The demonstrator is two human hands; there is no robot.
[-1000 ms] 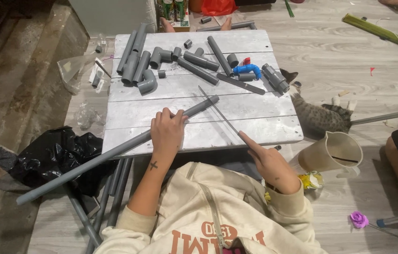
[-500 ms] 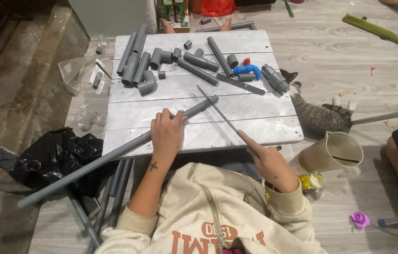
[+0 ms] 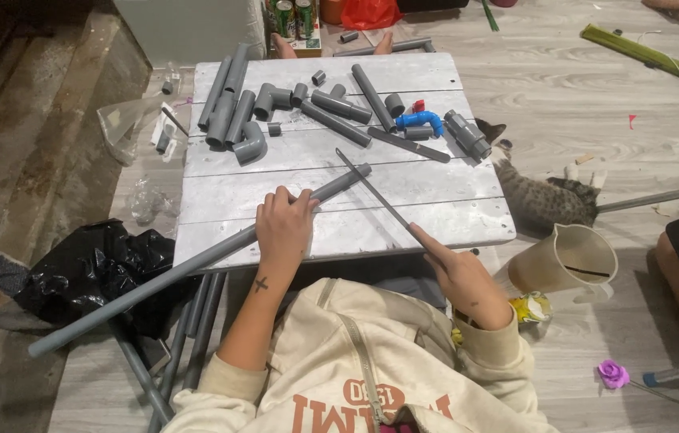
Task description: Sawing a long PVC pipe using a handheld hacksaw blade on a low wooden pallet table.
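Observation:
My left hand (image 3: pixel 283 228) presses down on a long grey plastic pipe (image 3: pixel 195 261) that lies slantwise across the front of a low whitewashed wooden table (image 3: pixel 435 208); the pipe's far end reaches the table's middle and its near end hangs off to the lower left. My right hand (image 3: pixel 460 273) grips the handle end of a thin metal saw blade (image 3: pixel 371 190), whose tip rests near the pipe's far end.
Several grey pipe pieces and elbow fittings (image 3: pixel 275 108) and a blue fitting (image 3: pixel 419 120) lie at the table's back. A tabby cat (image 3: pixel 548 196) lies to the right, beside a beige jug (image 3: pixel 568 261). A black bag (image 3: pixel 91 269) and spare pipes (image 3: pixel 195 321) sit at left.
Nothing has visibly changed; both hands hold the same positions on the pipe and the blade.

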